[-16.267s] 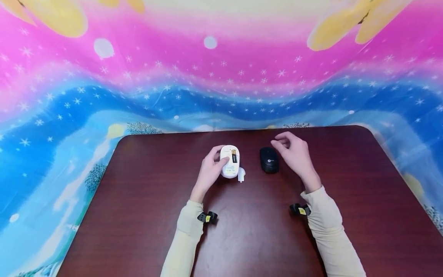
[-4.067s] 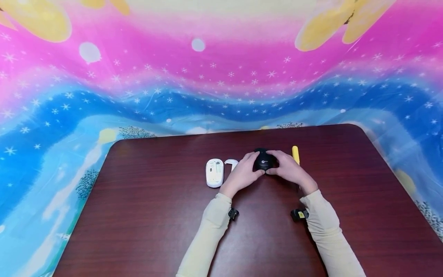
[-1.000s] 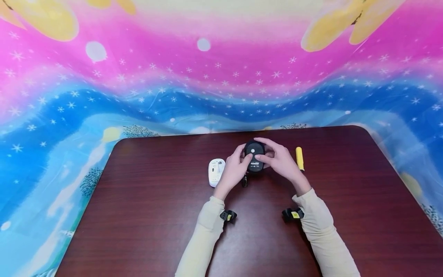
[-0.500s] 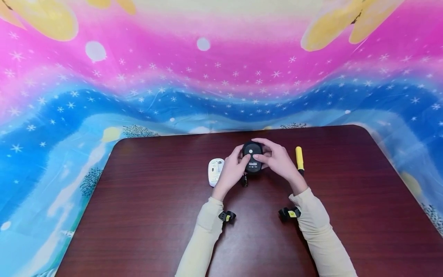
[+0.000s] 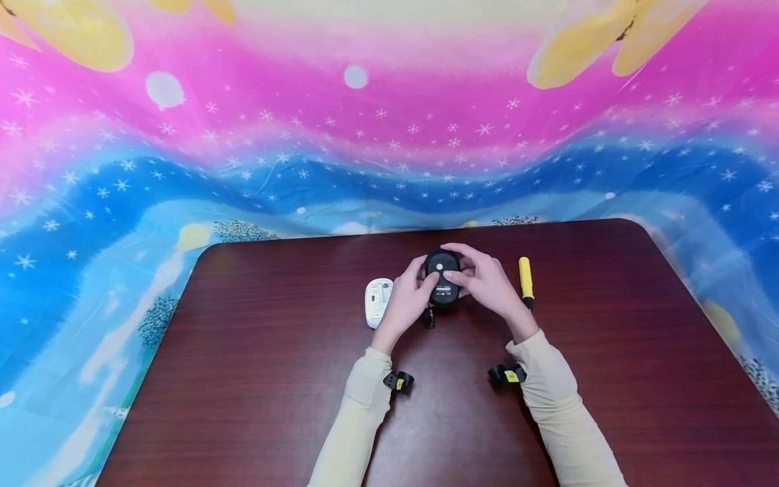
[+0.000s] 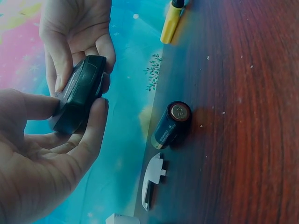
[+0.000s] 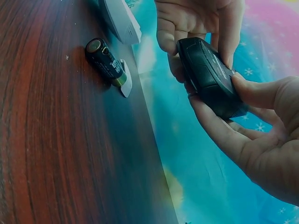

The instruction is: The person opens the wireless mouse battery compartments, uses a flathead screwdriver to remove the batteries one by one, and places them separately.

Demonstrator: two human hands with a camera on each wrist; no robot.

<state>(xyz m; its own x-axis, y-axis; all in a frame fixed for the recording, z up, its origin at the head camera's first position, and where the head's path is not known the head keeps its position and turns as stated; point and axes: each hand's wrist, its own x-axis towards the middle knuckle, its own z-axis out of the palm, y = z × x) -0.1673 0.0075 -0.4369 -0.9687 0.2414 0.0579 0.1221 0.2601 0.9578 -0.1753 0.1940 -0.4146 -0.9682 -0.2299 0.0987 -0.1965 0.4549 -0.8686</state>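
Note:
Between both hands, raised off the table, is a black computer mouse (image 5: 443,284) with its underside and label facing up. My left hand (image 5: 406,301) grips its left side, thumb on the underside and fingers beneath. On the other side my right hand (image 5: 487,281) holds it the same way, the two thumb tips close together. The wrist views show the dark edge of the mouse (image 6: 81,95) pinched between fingers and thumbs. Below the hands a dark battery (image 6: 170,123) lies on the table, beside a small white battery cover (image 6: 152,182).
A white mouse (image 5: 376,311) lies underside up left of my left hand, its battery compartment uncovered and partly hidden by that hand. Right of my right hand lies a yellow stick-shaped thing (image 5: 526,276) with a black end. The brown table (image 5: 255,379) meets a patterned cloth (image 5: 389,162) behind.
About four seconds ago the black mouse sat top side up in both hands; it was turned over by one second ago. Since then both hands have shifted slightly left with it.

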